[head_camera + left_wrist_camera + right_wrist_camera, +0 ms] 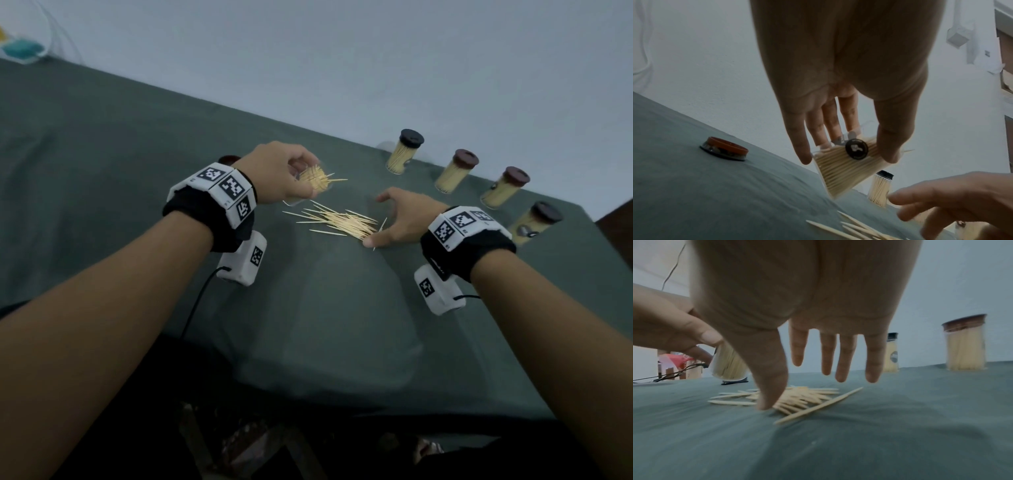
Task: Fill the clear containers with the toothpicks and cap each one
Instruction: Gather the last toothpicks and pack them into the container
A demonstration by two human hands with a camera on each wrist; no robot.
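My forearms reach over the green-clothed table [102, 144], each wrist strapped with a marker-tagged band.

My left hand [274, 171] grips an uncapped clear container [840, 167], thumb on one side and fingers on the other, tilted above the cloth and packed with toothpicks, some poking out of its mouth. My right hand [400, 219] is spread wide, fingers straight and holding nothing, its thumb tip down on the cloth at the edge of the loose toothpick pile [339, 222]. An orange-rimmed cap [724, 148] lies on the cloth beyond my left hand. Four capped, filled containers [404, 150] stand in a row along the far right edge.
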